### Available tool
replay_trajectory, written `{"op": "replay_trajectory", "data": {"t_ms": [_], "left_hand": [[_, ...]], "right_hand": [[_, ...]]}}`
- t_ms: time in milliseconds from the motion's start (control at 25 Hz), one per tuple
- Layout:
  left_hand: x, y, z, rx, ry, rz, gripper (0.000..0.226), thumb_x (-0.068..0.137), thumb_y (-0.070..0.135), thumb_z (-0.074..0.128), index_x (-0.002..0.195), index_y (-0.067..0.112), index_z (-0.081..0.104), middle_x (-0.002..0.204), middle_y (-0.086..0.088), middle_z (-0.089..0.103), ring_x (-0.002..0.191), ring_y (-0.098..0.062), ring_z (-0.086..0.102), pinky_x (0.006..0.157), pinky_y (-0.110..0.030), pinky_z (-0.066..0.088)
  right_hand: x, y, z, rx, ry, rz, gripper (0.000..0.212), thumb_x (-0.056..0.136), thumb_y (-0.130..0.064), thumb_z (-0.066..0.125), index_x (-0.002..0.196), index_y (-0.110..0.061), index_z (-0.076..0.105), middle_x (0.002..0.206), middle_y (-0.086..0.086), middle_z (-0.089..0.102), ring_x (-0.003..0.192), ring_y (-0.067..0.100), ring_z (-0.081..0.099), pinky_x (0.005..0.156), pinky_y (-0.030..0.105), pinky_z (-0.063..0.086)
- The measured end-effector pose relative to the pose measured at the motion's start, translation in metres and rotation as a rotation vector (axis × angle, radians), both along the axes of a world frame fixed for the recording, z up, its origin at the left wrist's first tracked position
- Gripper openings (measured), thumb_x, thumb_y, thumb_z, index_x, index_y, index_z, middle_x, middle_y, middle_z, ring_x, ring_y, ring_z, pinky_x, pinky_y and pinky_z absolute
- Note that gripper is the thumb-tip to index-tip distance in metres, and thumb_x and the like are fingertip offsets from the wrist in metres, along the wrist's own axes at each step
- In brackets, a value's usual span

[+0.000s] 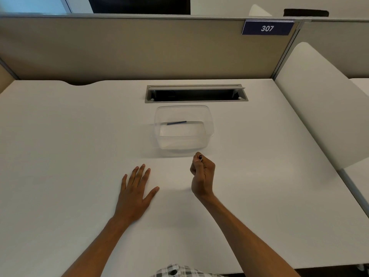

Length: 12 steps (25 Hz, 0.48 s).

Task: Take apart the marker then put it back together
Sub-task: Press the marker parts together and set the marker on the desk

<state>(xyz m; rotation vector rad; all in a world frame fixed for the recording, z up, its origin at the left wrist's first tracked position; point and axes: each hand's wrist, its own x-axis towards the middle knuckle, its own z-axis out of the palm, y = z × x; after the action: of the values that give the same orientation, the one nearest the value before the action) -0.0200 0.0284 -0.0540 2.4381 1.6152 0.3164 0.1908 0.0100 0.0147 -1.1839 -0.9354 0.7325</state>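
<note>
White counter (69, 136) as I see it through the head camera. My left hand (133, 194) lies palm-down, flat on its surface. A clear plastic container (207, 134) stands on the counter beyond my right hand (202, 176), just past the knuckles; farther still, a recessed cable slot (196, 93) lies open.

We see two bare forearms with no sleeves, watches or rings on them. At the bottom centre of the frame shows a strip of our checked shirt (179, 271), white with grey and black lines, bearing one dark round button.
</note>
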Motion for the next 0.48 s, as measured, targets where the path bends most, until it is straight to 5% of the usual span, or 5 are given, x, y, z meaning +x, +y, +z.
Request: {"op": "replay_trajectory", "data": {"t_ms": [280,480], "left_hand": [[0.000,0.000,0.000,0.003,-0.007,-0.004,0.075,0.089,0.066,0.018,0.148,0.020,0.026,0.158,0.000,0.021,0.145,-0.016,0.013,0.117,-0.046,0.009],[0.000,-0.001,0.001,0.007,-0.011,-0.008,0.077,0.089,0.067,0.016,0.148,0.019,0.027,0.158,-0.001,0.021,0.145,-0.017,0.013,0.117,-0.046,0.009]], "right_hand": [[0.006,-0.006,-0.006,-0.052,-0.110,-0.082,0.035,0.094,-0.029,0.036,0.073,-0.006,0.052,0.071,0.004,0.055,0.067,0.018,0.050,0.062,0.031,0.038],[0.012,-0.016,-0.006,-0.020,-0.216,-0.106,0.026,0.100,-0.023,0.037,0.088,-0.012,0.058,0.087,0.001,0.061,0.079,0.015,0.057,0.069,0.025,0.043]]}}
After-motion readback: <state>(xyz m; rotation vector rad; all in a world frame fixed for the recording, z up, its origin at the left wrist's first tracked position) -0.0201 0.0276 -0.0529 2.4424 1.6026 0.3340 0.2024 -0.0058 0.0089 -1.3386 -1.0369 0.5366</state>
